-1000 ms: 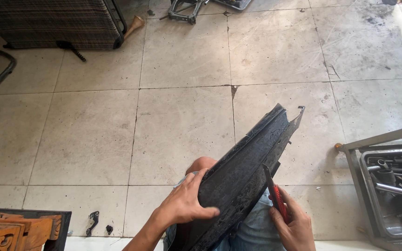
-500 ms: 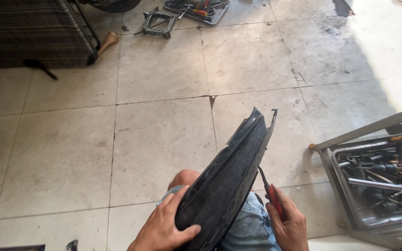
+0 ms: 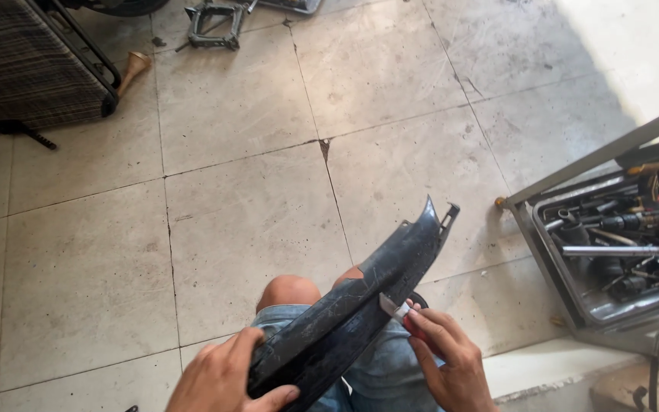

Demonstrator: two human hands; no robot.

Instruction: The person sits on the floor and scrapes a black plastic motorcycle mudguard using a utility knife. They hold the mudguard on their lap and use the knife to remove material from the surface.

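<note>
I hold a long, curved black plastic panel (image 3: pixel 352 309), scuffed and dusty, across my lap, its notched tip pointing toward two o'clock. A small red-handled tool (image 3: pixel 406 319) with a pale tip touches the panel's right edge near its middle.

A floor of large, pale, stained square tiles (image 3: pixel 253 221) with dark grout lines and a chipped corner fills the view, sunlit at upper right. A dark woven-mesh frame (image 3: pixel 17 69) and a metal scissor jack (image 3: pixel 213 17) lie at the top left. An open grey metal toolbox tray (image 3: pixel 573 297) full of tools stands at the right.
</note>
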